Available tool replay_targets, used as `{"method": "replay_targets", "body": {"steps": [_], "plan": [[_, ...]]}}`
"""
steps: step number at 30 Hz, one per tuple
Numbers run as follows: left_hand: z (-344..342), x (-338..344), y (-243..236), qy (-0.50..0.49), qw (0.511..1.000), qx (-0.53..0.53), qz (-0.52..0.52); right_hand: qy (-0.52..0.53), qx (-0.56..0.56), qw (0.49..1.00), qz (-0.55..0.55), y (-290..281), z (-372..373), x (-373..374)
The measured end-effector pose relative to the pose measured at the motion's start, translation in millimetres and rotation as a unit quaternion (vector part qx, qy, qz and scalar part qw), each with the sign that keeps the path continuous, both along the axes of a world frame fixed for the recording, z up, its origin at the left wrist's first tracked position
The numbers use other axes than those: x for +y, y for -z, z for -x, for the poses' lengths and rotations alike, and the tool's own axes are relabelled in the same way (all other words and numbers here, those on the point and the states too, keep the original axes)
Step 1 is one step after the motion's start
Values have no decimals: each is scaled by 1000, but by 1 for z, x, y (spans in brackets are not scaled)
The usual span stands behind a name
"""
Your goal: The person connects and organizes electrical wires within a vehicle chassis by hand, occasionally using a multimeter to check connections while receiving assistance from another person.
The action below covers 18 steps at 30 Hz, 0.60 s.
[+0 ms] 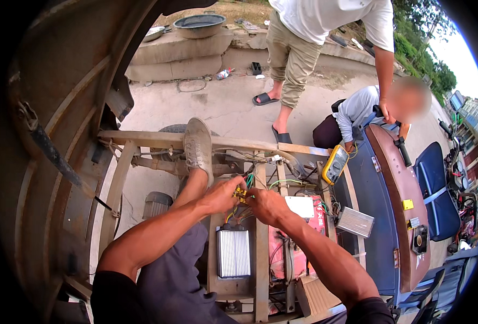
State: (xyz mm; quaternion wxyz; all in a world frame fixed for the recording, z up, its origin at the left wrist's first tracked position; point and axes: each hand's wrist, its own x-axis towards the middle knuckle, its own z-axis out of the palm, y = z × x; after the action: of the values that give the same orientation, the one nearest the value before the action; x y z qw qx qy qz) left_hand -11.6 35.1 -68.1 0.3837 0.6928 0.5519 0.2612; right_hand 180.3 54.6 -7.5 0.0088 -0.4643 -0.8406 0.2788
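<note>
1. I have the left hand [224, 195] and the right hand [268, 206] close together, their fingers bent and pinching from opposite sides.
2. Between their fingertips I see the yellow connector [240, 195]; the fingers cover part of it, so I can't tell how its pieces fit together.
3. Just below the hands, coloured wires [230, 215] run toward a finned silver box [234, 254], which lies within the metal frame [261, 259].
4. Below and to the right of the right hand I make out a red case [278, 251], partly behind the right forearm; a white box [300, 206] sits just right of that hand.
5. Farther right of the hands are a second finned box [355, 222] and, up and beyond, a yellow multimeter [335, 164].
6. Beyond the left hand, a shoed foot [198, 146] rests against the frame.
7. Well beyond the hands, I see a standing person [325, 21] and, to the right, a crouching person [352, 116].
</note>
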Motion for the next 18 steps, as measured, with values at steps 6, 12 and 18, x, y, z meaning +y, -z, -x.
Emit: {"method": "replay_targets", "body": {"steps": [6, 12, 18], "plan": [[15, 5, 23, -29, 994, -101, 28, 13, 120, 989, 84, -20, -39, -9], [6, 15, 10, -76, 933, -204, 286, 115, 284, 918, 251, -11, -65, -24], [3, 13, 11, -144, 892, -286, 319, 118, 50, 989, 68, -16, -47, -27]]}}
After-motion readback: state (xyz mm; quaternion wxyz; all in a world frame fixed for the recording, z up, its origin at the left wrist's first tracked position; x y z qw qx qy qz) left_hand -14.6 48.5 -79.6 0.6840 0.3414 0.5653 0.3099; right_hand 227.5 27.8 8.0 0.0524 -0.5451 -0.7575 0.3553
